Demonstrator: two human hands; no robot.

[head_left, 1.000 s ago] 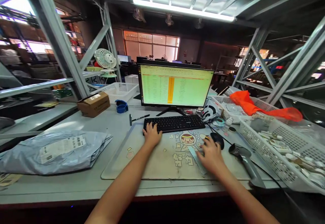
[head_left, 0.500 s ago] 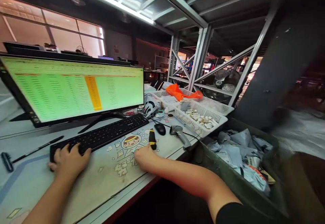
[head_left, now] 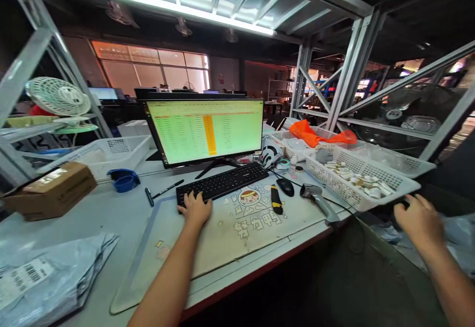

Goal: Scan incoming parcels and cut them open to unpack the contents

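My left hand point(head_left: 195, 209) rests with curled fingers on the left end of a black keyboard point(head_left: 222, 182), below a monitor point(head_left: 206, 131) showing a green spreadsheet. My right hand point(head_left: 419, 219) is stretched out to the right, off the desk, over a bin of grey parcel bags point(head_left: 454, 235); its fingers are spread and hold nothing. On the desk mat point(head_left: 237, 228) lie a black and yellow utility knife point(head_left: 275, 199), a black mouse point(head_left: 286, 186) and a grey barcode scanner point(head_left: 319, 199).
White baskets point(head_left: 356, 196) with small items and an orange cloth point(head_left: 309, 134) stand at the right. A cardboard box point(head_left: 50, 196), blue tape dispenser point(head_left: 124, 180), pen point(head_left: 166, 189) and grey mailer bags point(head_left: 44, 272) lie at the left. Steel rack posts point(head_left: 347, 67) frame the desk.
My right hand has left the desk mat and swung out to the right over the parcel bin. The view turned back left. The left hand stays on the keyboard.
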